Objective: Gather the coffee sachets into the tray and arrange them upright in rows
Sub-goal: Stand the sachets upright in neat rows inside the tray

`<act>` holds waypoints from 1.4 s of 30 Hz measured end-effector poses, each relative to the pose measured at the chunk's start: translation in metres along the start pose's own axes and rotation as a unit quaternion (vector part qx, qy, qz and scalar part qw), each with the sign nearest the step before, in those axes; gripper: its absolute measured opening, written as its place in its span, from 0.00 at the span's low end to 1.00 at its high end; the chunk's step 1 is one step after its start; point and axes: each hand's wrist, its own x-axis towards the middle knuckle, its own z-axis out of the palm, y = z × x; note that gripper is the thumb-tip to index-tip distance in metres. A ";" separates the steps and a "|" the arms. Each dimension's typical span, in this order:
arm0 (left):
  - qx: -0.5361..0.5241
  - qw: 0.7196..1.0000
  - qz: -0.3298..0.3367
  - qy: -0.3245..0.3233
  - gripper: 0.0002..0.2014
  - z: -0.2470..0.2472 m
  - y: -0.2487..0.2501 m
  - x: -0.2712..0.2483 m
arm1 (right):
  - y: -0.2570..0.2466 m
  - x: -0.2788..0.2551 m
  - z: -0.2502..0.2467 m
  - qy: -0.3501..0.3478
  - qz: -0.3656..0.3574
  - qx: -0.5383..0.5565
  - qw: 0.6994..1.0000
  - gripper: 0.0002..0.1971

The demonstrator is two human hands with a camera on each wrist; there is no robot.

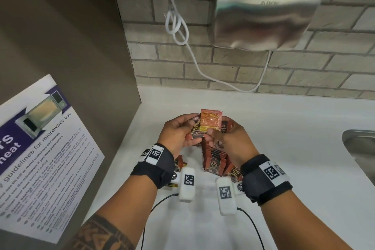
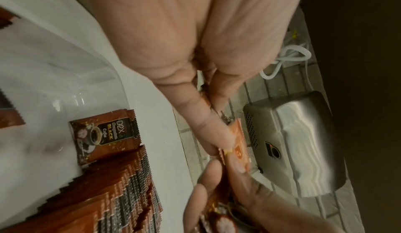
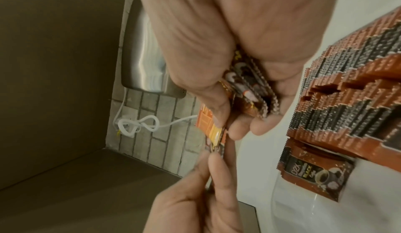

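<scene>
Progress | I see many sachets (image 1: 214, 161) standing in rows in the white tray (image 1: 194, 199) | both hands pinch more above it: left hand (image 1: 178, 134), right hand (image 1: 233, 142) | those still need placing

Brown sachets (image 1: 210, 124) fanned in hands; rest upright (rows) (image 1: 214, 158).

Grey brick wall (image 1: 253, 71) carries a steel hand dryer (image 1: 265, 12) above a white counter (image 1: 284, 128).
</scene>
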 end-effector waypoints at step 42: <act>0.201 0.965 0.103 -0.137 0.13 0.013 0.007 0.002 | -0.008 -0.007 -0.009 -0.288 0.167 0.017 0.943 0.17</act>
